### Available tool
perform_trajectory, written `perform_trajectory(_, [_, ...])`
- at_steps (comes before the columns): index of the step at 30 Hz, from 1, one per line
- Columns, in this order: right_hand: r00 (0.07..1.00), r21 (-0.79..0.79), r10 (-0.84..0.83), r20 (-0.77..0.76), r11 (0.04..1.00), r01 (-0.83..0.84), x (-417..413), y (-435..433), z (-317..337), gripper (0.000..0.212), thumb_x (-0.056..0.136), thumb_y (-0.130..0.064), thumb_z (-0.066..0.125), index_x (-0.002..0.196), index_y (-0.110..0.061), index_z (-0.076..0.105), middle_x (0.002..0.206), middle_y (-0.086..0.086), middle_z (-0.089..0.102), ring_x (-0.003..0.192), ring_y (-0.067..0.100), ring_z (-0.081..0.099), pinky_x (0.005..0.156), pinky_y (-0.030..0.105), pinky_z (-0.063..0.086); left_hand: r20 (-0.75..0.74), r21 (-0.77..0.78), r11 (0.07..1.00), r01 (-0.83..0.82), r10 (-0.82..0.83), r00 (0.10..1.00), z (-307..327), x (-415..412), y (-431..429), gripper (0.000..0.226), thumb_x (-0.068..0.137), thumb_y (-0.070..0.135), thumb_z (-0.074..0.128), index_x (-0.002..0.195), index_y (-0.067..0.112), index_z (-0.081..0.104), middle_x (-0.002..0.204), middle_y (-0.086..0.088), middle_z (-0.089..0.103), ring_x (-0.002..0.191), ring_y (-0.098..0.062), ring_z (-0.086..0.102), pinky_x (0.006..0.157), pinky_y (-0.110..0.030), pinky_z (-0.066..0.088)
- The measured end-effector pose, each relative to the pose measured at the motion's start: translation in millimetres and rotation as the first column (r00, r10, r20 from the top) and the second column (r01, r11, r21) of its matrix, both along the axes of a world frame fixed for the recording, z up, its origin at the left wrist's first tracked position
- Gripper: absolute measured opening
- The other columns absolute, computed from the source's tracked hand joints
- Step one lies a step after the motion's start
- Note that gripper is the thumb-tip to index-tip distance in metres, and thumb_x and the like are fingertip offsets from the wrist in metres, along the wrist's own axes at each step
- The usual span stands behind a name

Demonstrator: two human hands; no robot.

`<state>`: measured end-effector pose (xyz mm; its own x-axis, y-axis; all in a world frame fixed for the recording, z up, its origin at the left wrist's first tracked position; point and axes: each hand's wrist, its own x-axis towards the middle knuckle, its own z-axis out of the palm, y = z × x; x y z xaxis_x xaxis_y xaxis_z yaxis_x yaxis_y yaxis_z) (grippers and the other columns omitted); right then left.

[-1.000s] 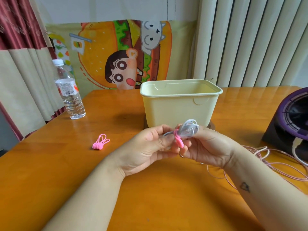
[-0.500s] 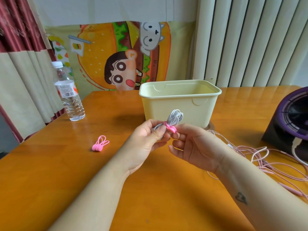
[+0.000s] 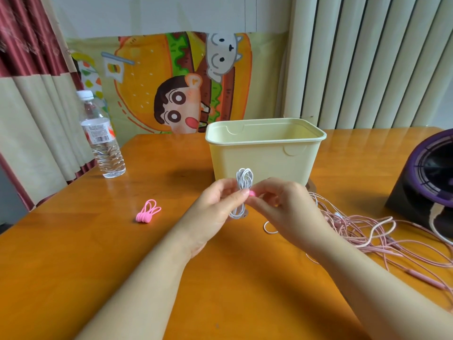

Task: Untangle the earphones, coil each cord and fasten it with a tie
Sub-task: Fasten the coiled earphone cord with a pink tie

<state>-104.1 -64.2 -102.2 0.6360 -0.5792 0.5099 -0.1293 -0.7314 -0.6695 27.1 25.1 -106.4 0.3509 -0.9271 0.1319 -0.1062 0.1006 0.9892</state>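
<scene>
Above the table (image 3: 73, 253), before the yellow tub (image 3: 264, 158), left hand (image 3: 215, 204) pinches the white coiled cord (image 3: 244, 180) upright at mid-bundle so right hand (image 3: 289, 209) can pinch the pink tie (image 3: 252, 193) closed round it. Pink tangle (image 3: 367, 231) lies right, undone; spare ties (image 3: 148, 214) left, likely for it.

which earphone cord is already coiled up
The white cord, held in the left hand, the right hand pinching a pink tie round its middle. The pink cords lie loose and tangled on the table.
</scene>
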Motion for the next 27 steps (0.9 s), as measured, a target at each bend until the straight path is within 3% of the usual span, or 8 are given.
perform_trajectory(3, [1.0,-0.18,-0.001,-0.008,0.984,0.0,3.7,1.0,-6.5,0.007,0.086,-0.022,0.068,0.082,-0.018,0.072,0.07,-0.01,0.061,0.061,0.005,0.054,0.056,0.013,0.039,0.02,-0.021,1.0,-0.011,0.012,1.0,-0.3,-6.7,-1.7,0.021,0.091,0.031,0.055,0.101,0.015,0.063,0.087,-0.004,0.062,0.076,-0.012,0.057,0.07,-0.025,0.048])
perform_trajectory(8, [0.998,-0.144,0.01,0.061,0.99,-0.001,7.0,1.1,-5.5,0.013,0.083,-0.026,0.064,0.086,-0.016,0.073,0.07,-0.004,0.064,0.063,0.008,0.058,0.058,0.013,0.042,-0.28,-0.07,0.983,-0.171,0.145,0.949,0.2,-15.3,-8.8,0.021,0.1,0.024,0.044,0.087,0.014,0.057,0.063,0.001,0.063,0.051,-0.015,0.058,0.065,-0.035,0.045])
perform_trajectory(12, [0.995,-0.152,-0.003,0.101,0.988,0.018,11.9,5.0,-7.2,0.007,0.084,-0.019,0.066,0.084,-0.016,0.073,0.068,-0.007,0.065,0.066,0.007,0.058,0.06,0.014,0.044,-0.072,-0.131,0.945,-0.298,0.291,0.954,-1.8,-13.6,-11.1,0.024,0.102,0.026,0.037,0.086,0.016,0.052,0.056,0.007,0.06,0.049,-0.014,0.057,0.057,-0.031,0.048])
perform_trajectory(15, [0.993,-0.072,0.011,0.114,0.997,-0.003,10.5,7.5,-4.9,0.006,0.086,-0.016,0.068,0.084,-0.013,0.072,0.066,-0.007,0.064,0.06,0.002,0.058,0.056,0.009,0.039,-0.019,-0.151,0.964,-0.22,0.219,0.975,-1.8,-11.4,-9.2,0.023,0.102,0.028,0.038,0.088,0.015,0.052,0.062,0.003,0.057,0.053,-0.015,0.055,0.049,-0.03,0.043])
perform_trajectory(21, [0.995,0.111,-0.018,0.103,0.994,0.007,2.5,2.0,1.3,0.009,0.087,-0.02,0.067,0.079,-0.019,0.071,0.058,-0.005,0.065,0.048,0.003,0.05,0.046,0.012,0.035,-0.184,-0.139,0.99,-0.005,-0.021,0.983,-1.8,-5.5,-7.6,0.031,0.088,0.038,0.048,0.105,0.017,0.063,0.086,-0.002,0.069,0.071,-0.019,0.061,0.059,-0.029,0.045])
perform_trajectory(25, [0.998,0.113,-0.045,0.044,0.993,0.04,-1.2,-6.1,13.6,0.012,0.089,-0.028,0.064,0.079,-0.032,0.069,0.057,-0.001,0.061,0.048,0.004,0.042,0.046,0.014,0.032,-0.116,-0.09,0.988,-0.123,0.112,0.987,-3.6,6.0,-9.8,0.022,0.098,0.031,0.043,0.111,0.023,0.06,0.105,-0.005,0.063,0.1,-0.025,0.063,0.082,-0.035,0.05])
perform_trajectory(27, [0.997,0.085,-0.059,0.044,0.995,0.055,0.4,-11.0,26.0,0.013,0.09,-0.029,0.062,0.08,-0.034,0.068,0.058,-0.003,0.06,0.05,0.005,0.041,0.047,0.015,0.032,0.035,-0.04,0.983,-0.182,0.183,0.982,-5.6,12.4,-10.0,0.021,0.099,0.031,0.042,0.111,0.024,0.058,0.103,0.002,0.062,0.098,-0.018,0.062,0.087,-0.035,0.049])
